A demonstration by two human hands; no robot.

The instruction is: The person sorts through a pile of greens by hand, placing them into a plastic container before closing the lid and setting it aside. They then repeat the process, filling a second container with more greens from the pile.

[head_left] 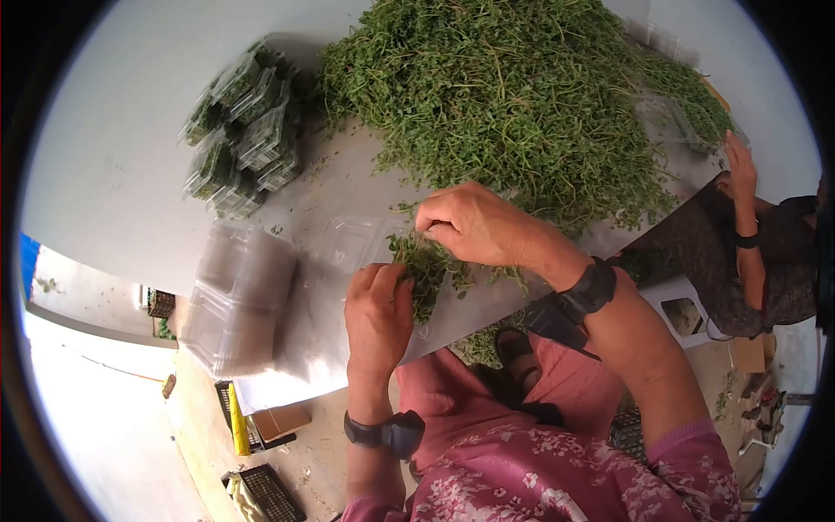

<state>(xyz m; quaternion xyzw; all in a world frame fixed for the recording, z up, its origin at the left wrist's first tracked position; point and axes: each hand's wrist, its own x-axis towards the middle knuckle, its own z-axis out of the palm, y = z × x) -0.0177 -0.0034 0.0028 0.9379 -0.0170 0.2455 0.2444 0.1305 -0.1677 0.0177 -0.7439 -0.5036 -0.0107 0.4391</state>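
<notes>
An open clear plastic clamshell box lies at the table's front edge, its lid [355,241] folded back. Leafy green sprigs [426,274] fill its base. My left hand [379,306] is closed at the left side of these greens, fingers curled; what they grip is hidden. Just above the box, my right hand [470,224] pinches thumb and fingers together, with bits of green at the fingertips. Some loose sprigs lie below my right wrist. Behind it rises a big heap of greens [496,104].
Filled clamshell boxes [252,130] are stacked at the back left. Nested unfilled boxes [239,296] stand left of my left hand. At right, another person's hand [740,168] is beside a filled box [696,126]. Black crates [268,491] sit on the floor.
</notes>
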